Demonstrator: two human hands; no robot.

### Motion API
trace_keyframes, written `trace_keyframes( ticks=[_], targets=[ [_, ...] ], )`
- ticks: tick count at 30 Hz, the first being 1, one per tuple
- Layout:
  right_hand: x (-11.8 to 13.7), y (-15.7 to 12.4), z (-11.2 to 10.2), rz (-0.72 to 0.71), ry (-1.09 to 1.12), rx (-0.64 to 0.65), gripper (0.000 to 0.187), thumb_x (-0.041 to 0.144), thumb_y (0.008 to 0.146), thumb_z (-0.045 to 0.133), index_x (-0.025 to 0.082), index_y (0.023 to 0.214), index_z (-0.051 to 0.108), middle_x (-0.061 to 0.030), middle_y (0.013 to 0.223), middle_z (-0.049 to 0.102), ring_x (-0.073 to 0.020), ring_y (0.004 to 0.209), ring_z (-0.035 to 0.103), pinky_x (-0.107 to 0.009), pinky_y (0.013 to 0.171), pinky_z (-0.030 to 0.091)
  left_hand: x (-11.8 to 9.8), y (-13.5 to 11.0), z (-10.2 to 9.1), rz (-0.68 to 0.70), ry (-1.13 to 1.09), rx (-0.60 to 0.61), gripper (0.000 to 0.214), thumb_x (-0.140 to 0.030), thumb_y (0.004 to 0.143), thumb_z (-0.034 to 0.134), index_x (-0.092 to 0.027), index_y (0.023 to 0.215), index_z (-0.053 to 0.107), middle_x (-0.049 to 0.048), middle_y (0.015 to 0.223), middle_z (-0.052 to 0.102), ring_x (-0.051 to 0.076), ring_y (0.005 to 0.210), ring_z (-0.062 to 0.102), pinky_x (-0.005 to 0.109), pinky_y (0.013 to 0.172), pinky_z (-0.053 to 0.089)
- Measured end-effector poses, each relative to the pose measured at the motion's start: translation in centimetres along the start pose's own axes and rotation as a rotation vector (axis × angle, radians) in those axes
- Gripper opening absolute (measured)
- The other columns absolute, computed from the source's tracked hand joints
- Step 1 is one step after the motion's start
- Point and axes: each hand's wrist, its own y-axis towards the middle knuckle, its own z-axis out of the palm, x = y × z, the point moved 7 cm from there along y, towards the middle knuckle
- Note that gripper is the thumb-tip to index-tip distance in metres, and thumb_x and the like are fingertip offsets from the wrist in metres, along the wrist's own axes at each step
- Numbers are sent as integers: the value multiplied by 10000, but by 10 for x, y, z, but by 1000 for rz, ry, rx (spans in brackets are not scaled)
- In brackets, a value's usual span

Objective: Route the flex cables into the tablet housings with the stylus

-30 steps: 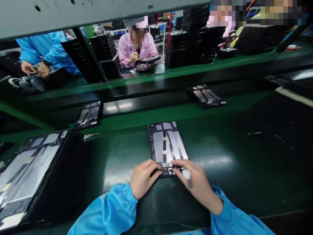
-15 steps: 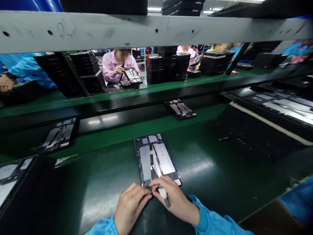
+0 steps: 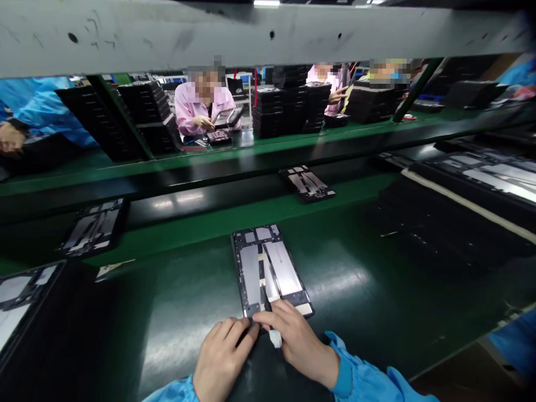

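An opened tablet (image 3: pixel 250 273) lies face down on the green bench in front of me, its silver battery panels and dark inner strips showing. My left hand (image 3: pixel 226 349) rests at its lower left edge, with fingers bent and close together; what they pinch, if anything, is hidden. In my right hand (image 3: pixel 295 340) is a slim dark pointed tool with a white wrap (image 3: pixel 275 338). Its dark end reaches over the lower middle of the tablet, and my right fingertips are at the tablet's lower edge, near the left ones.
More opened tablets lie on the far strip, one at left (image 3: pixel 94 226) and one near the middle (image 3: pixel 310 184). At right, tablets sit on a black padded stack (image 3: pixel 469 195). Another lies at near left (image 3: pixel 20 301). A grey beam (image 3: pixel 180 39) crosses above; co-workers sit beyond.
The tool in my right hand has swung, so its dark end now points forward over the tablet. My left hand stays by the lower edge. A co-worker opposite has tilted their tablet.
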Motion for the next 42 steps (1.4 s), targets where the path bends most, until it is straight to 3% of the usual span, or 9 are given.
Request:
trace_keyframes(
  ticks=[5, 18, 24, 27, 31, 38, 42],
  targets=[
    [-7, -5, 0, 32, 66, -37, 494, -45, 866, 414, 244, 1243, 551, -58, 879, 597, -238, 810, 560, -338, 688, 489, -1, -13, -1, 84, 54, 54, 369, -172, 1039, 281, -183, 1252, 582, 83, 1098, 662, 181, 915, 577, 297, 744, 478],
    [-18, -8, 0, 111, 177, -31, 423, 22, 927, 476, 271, 1258, 560, -50, 926, 662, -227, 846, 624, -353, 749, 540, 1, -12, 4, 103, 52, 113, 334, -155, 1034, 311, -179, 1258, 557, 74, 1125, 656, 186, 930, 584, 302, 726, 493],
    [-14, -7, -16, 151, 242, -48, 339, 166, 982, 507, 284, 1286, 600, -55, 953, 694, -230, 875, 657, -349, 774, 559, -2, -14, 13, 62, 61, 162, 351, -154, 1030, 302, -178, 1299, 526, 98, 1130, 617, 191, 938, 575, 303, 733, 502],
    [-18, -18, -27, 269, 342, -124, 308, 256, 1012, 486, 296, 1284, 625, -51, 946, 673, -181, 724, 663, -306, 689, 583, -2, -14, 17, -4, 25, 196, 332, -154, 1023, 336, -167, 1298, 523, 107, 1138, 606, 199, 935, 572, 317, 748, 505],
    [-21, -32, -24, 384, 466, -173, 241, 261, 1001, 513, 279, 1184, 669, -13, 811, 658, -112, 496, 596, -231, 494, 559, -3, -13, 17, -29, -9, 196, 329, -159, 1023, 339, -170, 1299, 517, 104, 1129, 598, 205, 931, 568, 331, 746, 503],
    [-17, -30, -20, 364, 415, -143, 175, 227, 955, 559, 223, 1031, 717, -57, 840, 701, -167, 655, 668, -212, 464, 533, -1, -13, 17, -32, -44, 175, 332, -147, 1021, 327, -163, 1295, 514, 101, 1126, 591, 209, 934, 565, 338, 752, 508],
    [-27, -37, -29, 421, 364, -208, 158, 232, 951, 560, 216, 978, 716, -25, 719, 678, -145, 558, 638, -209, 455, 523, -1, -14, 18, -35, -36, 182, 336, -140, 1014, 349, -179, 1301, 520, 103, 1128, 589, 212, 947, 568, 342, 759, 514]
  ],
)
